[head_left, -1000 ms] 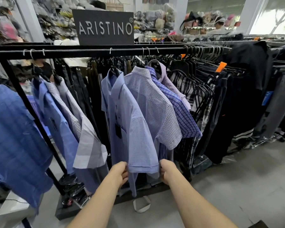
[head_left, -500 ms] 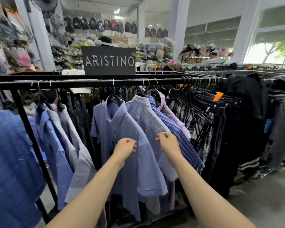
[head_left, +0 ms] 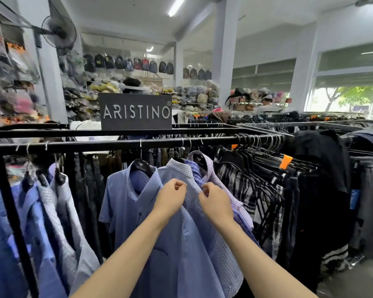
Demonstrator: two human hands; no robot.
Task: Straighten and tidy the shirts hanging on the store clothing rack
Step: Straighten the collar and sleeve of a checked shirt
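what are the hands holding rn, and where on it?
Both hands are on the light checked shirt near its collar: the left hand and right hand are curled at the upper front on either side. Whether fabric is actually pinched cannot be told.

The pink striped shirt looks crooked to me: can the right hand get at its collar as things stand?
Probably yes: the right hand pinches fabric just below the pink striped shirt, whose collar is uncovered at the front of the rail.

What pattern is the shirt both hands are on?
Fine light-blue-and-white check on the shirt, clearest in the head view.
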